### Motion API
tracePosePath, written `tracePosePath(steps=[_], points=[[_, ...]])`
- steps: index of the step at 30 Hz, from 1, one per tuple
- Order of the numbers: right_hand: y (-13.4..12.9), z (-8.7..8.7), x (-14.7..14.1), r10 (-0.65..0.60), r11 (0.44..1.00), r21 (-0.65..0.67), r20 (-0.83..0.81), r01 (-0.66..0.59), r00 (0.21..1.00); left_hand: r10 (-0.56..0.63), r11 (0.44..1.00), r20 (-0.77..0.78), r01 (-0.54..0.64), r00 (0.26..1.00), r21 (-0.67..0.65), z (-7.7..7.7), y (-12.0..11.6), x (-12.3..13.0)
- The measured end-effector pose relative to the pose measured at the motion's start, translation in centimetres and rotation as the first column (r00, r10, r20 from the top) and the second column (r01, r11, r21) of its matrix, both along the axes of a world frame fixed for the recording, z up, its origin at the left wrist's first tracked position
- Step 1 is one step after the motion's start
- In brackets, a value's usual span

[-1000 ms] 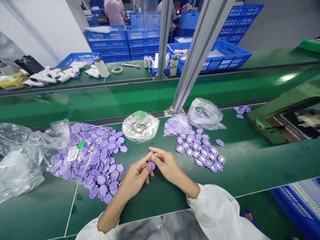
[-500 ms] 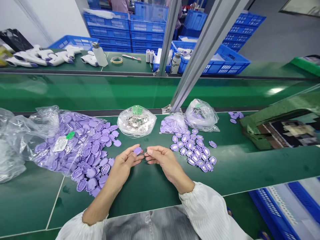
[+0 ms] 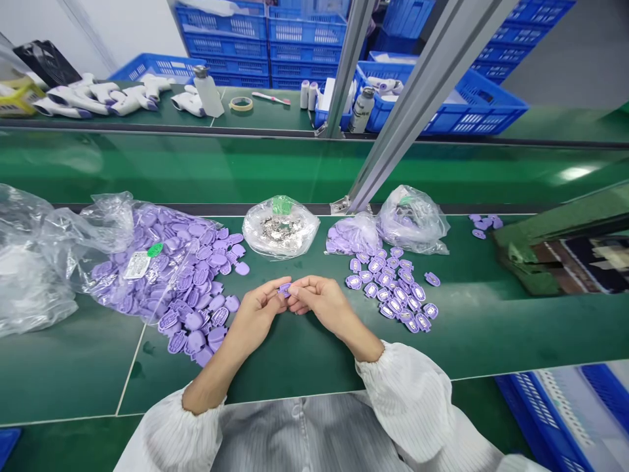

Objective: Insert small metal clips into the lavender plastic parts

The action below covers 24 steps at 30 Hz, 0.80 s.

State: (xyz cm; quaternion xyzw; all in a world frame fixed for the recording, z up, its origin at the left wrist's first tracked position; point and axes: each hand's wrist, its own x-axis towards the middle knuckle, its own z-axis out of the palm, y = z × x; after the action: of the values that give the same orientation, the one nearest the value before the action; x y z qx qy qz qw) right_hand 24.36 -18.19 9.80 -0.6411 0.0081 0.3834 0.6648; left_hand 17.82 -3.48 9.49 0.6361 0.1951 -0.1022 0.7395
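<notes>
Both forearms extend forward from pleated white sleeves (image 3: 403,393) and meet above the middle of a green conveyor surface (image 3: 73,367), with the elbows well apart and the wrists low. The left hand (image 3: 258,313) and right hand (image 3: 322,305) are close together, their fingers curled inward rather than spread. A small lilac plastic piece (image 3: 284,289) is pinched at the meeting point of the hands, held by the left fingers, with the right fingertips (image 3: 296,289) pressed against its edge. Its face is mostly hidden. To the left, a clear plastic bag (image 3: 111,219) holds similar lilac pieces, and loose ones (image 3: 219,316) lie just beside the left hand. To the right lies a spread of lilac pieces (image 3: 393,288). Ahead sits a clear bag of small silver metal parts (image 3: 280,229). Blue plastic crates (image 3: 304,33) stand stacked beyond.
</notes>
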Motion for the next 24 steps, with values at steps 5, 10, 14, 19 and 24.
tracePosePath(steps=[5, 10, 14, 19, 24], points=[[0.33, -0.23, 0.01, -0.009, 1.000, -0.028, 0.027, 0.010, 1.000, -0.020, 1.000, 0.024, 0.019, 1.000, 0.015, -0.35, 0.04, -0.07], [-0.02, 0.04, 0.22, 0.021, 1.000, -0.011, -0.002, -0.021, 1.000, -0.013, 0.999, 0.019, 0.012, 1.000, 0.039, -0.17, -0.08, -0.04], [-0.06, 0.47, 0.22, 0.022, 1.000, -0.021, -0.019, -0.022, 1.000, -0.020, 0.999, 0.015, 0.020, 1.000, 0.050, 0.00, -0.07, -0.08], [0.23, 0.09, -0.03, -0.010, 1.000, -0.020, 0.003, 0.010, 1.000, -0.040, 0.998, 0.027, 0.038, 0.999, 0.055, -0.18, 0.01, -0.23], [0.48, -0.36, -0.56, -0.024, 0.998, -0.053, 0.066, 0.027, 0.998, -0.038, 0.997, 0.034, 0.036, 0.999, 0.061, -0.39, -0.04, -0.26]])
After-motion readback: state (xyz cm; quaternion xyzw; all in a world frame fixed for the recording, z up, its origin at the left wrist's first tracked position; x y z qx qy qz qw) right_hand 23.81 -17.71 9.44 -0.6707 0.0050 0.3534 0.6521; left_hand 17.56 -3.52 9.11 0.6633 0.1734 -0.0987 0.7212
